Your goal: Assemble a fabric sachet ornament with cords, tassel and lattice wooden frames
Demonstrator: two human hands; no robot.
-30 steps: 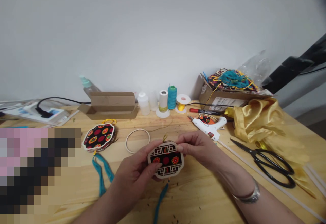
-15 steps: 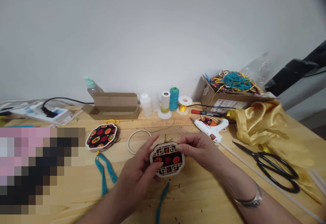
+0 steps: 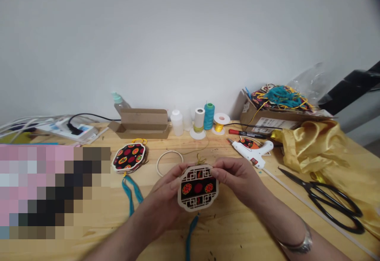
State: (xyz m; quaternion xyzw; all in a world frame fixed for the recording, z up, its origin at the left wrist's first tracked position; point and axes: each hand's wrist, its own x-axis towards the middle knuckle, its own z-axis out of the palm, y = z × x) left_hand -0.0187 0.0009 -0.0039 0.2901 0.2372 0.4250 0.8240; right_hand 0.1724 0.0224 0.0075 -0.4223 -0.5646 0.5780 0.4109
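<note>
I'm looking down on two hands around the lattice ornament [image 3: 198,188], lower centre of the frame. The left hand [image 3: 168,201] grips its left rim, fingers mostly hidden behind; the right hand [image 3: 233,175] pinches the upper right corner, thumb in front. Held by its edges like that, the patterned face stays uncovered, presumably so it can be checked. The gold cord [image 3: 201,159] pokes up clear of the fingers, and the teal tassel [image 3: 191,235] hangs below, out of the grip.

Just beyond, the wooden hoop [image 3: 157,165] lies flat on the table [image 3: 237,233]. Centre left, there's a pile of ornaments [image 3: 129,157], likely squared up to keep them together. On the right I've got the glue gun [image 3: 252,152] and black scissors [image 3: 309,185], within easy reach, I'd judge. Farther back, the teal spool [image 3: 209,118] stands upright near the wall, probably to save working room.
</note>
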